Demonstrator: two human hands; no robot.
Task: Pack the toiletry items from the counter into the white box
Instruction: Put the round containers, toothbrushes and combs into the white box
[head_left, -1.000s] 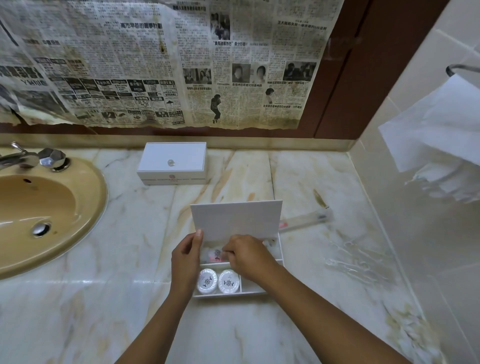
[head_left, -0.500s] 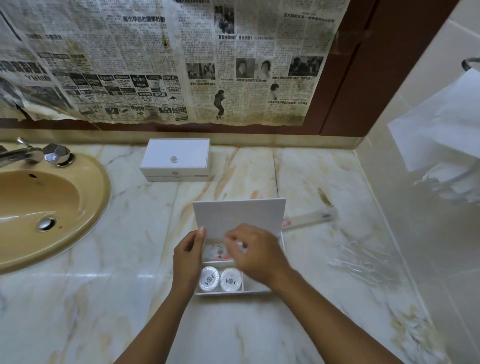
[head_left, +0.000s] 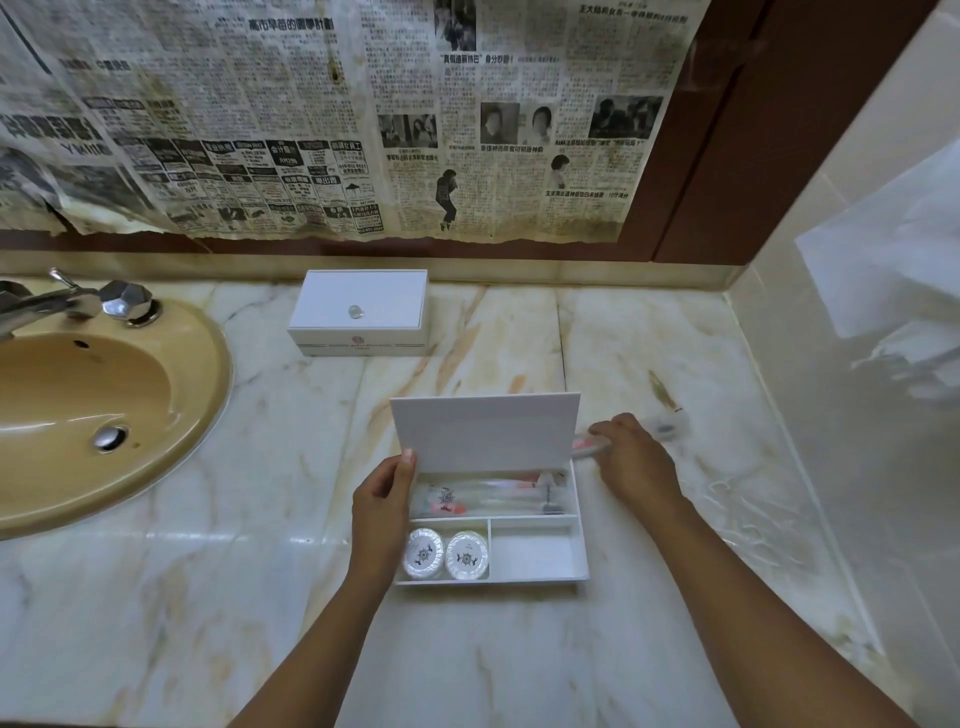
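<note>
Both hands work: left hand (head_left: 382, 501) pinches the box (head_left: 540, 564) lid (head_left: 485, 431) upright on the tabletop (head_left: 519, 654); right hand (head_left: 631, 457) closes on a blurred packet (head_left: 589, 446) beside it. Loosened, the lid could drop onto incoming items.

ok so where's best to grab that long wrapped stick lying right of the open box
Grip the wrapped stick near its middle, pinching across its narrow width from above. It lies flat on the counter, long and thin, slanting away to the right, so a centre pinch should keep it level. The right hand already rests over its near end; the far end is blurred.
</note>
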